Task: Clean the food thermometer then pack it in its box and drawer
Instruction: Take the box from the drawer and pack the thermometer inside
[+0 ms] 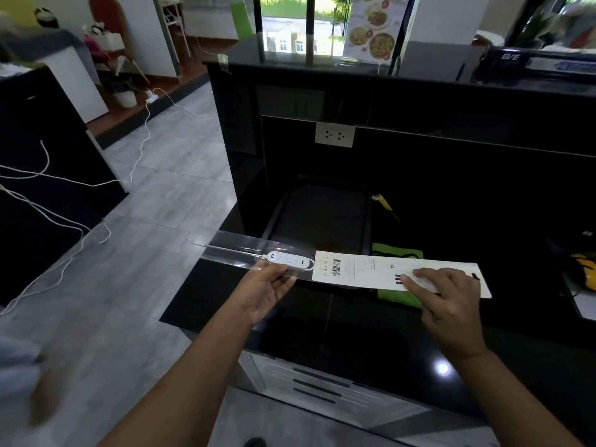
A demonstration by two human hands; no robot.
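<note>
Left hand pinches clear plastic sleeve holding slim thermometer; right hand grips flat white card.

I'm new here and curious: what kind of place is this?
Probably a small eatery or café: a menu stand picturing dishes, a glossy black counter, and a red chair beyond.

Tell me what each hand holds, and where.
Left hand grips the clear tray beneath the thermometer; right hand holds the white box near its right end.
</note>
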